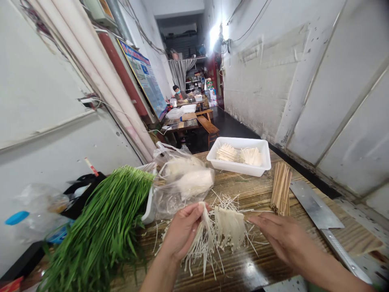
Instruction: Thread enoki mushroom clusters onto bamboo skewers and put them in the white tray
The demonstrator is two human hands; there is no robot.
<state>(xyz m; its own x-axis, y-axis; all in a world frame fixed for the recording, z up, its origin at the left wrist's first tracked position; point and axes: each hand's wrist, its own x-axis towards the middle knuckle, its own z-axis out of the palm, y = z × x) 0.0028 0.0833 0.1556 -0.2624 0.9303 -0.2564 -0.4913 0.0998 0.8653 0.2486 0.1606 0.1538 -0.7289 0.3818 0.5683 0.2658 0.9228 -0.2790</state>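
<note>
My left hand (182, 229) is closed around a bunch of white enoki mushrooms (202, 243), whose thin stems hang down over the wooden table (252, 263). A second clump of enoki (229, 227) lies just right of it on the table, with loose strands scattered about. My right hand (278, 235) is beside that clump, fingers pinched on a thin wooden skewer (252, 214) that points toward it.
A bundle of wooden skewers (281, 188) lies behind my right hand, a cleaver (319, 215) to its right. A white tray (240, 166) holds skewered enoki. Bagged mushrooms (185, 182) and green chives (106, 227) sit left. A person sits at far tables.
</note>
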